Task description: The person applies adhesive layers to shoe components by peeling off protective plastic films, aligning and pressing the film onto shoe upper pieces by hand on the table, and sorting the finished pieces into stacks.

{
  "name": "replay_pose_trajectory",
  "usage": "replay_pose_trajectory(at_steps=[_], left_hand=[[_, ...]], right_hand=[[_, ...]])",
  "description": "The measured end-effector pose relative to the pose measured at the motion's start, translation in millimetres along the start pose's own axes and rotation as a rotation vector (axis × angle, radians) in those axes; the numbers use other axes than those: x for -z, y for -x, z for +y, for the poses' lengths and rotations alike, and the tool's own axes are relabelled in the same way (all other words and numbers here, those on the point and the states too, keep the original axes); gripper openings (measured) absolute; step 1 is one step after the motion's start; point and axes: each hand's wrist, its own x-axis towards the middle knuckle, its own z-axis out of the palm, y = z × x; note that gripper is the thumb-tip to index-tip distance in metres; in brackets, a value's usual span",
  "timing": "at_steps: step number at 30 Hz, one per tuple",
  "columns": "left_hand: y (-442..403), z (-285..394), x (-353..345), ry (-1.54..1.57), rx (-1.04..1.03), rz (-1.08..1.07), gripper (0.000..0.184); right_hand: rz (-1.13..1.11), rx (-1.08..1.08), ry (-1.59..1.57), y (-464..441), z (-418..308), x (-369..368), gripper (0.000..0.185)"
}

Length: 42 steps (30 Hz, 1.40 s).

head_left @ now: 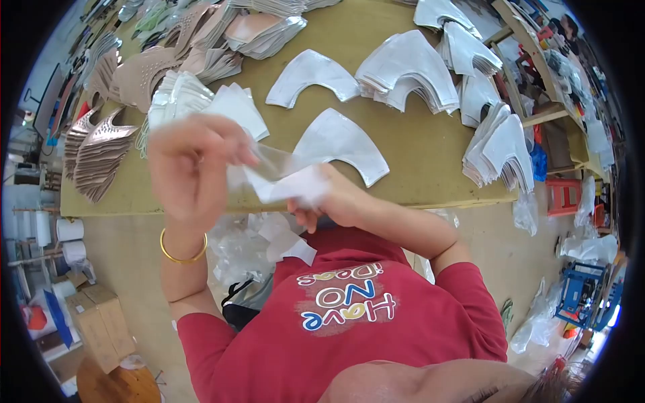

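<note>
You have a mustard-yellow table (403, 174) in a cluttered room, with white curved pieces (410, 67) to the right and tan perforated pieces (144, 74) far left; a cardboard box (101, 326) stands on the floor, near left. Between your hands, above the table's near edge, is a thin white sheet (285, 187), blurred by motion. Your left hand (195, 164) pinches a clear strip (274, 160); your right hand (332, 196) grips the sheet.
</note>
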Motion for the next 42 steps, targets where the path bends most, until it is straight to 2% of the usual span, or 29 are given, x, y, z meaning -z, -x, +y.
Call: replay_pose_trajectory(at_steps=[2,5,6,9,11,13,14,16,18,19,21,24,26,29,32,33,35,36,38,39,42], left_hand=[[-12,7,5,0.036,0.044,0.142,0.016],[-18,10,11,-0.272,0.101,0.101,0.014],[-16,10,13,-0.358,0.131,0.098,0.012],[-11,0,9,-0.526,-0.024,0.049,0.016],[-10,-3,4,-0.585,-0.133,-0.074,0.021],[-9,-9,-7,-0.583,-0.209,-0.158,0.025],[-9,-11,-16,-0.555,-0.230,-0.191,0.028],[-6,-13,-28,-0.502,-0.238,-0.273,0.032],[-5,-17,-35,-0.433,-0.204,-0.308,0.031],[-4,-20,-39,-0.400,-0.186,-0.323,0.031],[3,-29,-50,-0.285,-0.115,-0.142,0.035],[6,-27,-69,-0.116,0.149,0.196,0.047],[15,-31,-61,-0.108,0.368,0.246,0.049],[28,-40,-41,-0.322,0.288,-0.042,0.030],[24,-35,-48,-0.502,0.236,-0.050,0.015],[25,-35,-50,-0.482,0.267,-0.069,0.014],[29,-34,-53,-0.441,0.328,-0.111,0.014],[30,-35,-55,-0.390,0.442,-0.136,0.014],[33,-39,-58,-0.286,0.669,-0.186,0.013],[34,-43,-58,-0.285,0.712,-0.222,0.015],[40,-70,-57,-0.282,0.824,-0.293,0.022]], right_hand=[[0.009,0.001,0.320,0,17,-10,0.019],[0.131,0.605,1.202,-2,60,-21,0.015],[0.164,0.633,1.415,4,59,-29,0.024],[0.152,0.832,1.350,21,42,-30,0.040],[0.299,1.161,1.276,41,16,-7,0.056],[0.616,1.315,1.271,63,-40,6,0.056],[0.678,1.264,1.258,66,-61,9,0.048],[0.652,1.182,1.243,66,-75,25,0.036],[0.465,1.134,1.250,66,-82,45,0.027],[0.494,1.149,1.309,69,-83,46,0.023],[0.542,1.166,1.420,75,-85,44,0.016],[0.626,1.184,1.473,85,-88,36,0.019],[0.660,1.141,1.542,90,-88,32,0.022],[0.731,1.039,1.647,94,-86,22,0.022],[0.718,0.983,1.657,95,-85,26,0.021],[0.701,0.976,1.643,95,-86,30,0.021],[0.585,0.861,1.419,88,-78,45,0.021],[0.530,0.804,1.308,84,-73,54,0.022],[0.473,0.521,1.049,71,-67,68,0.030],[0.441,0.382,0.918,64,-65,74,0.034],[0.408,0.217,0.946,40,-55,95,0.052]])
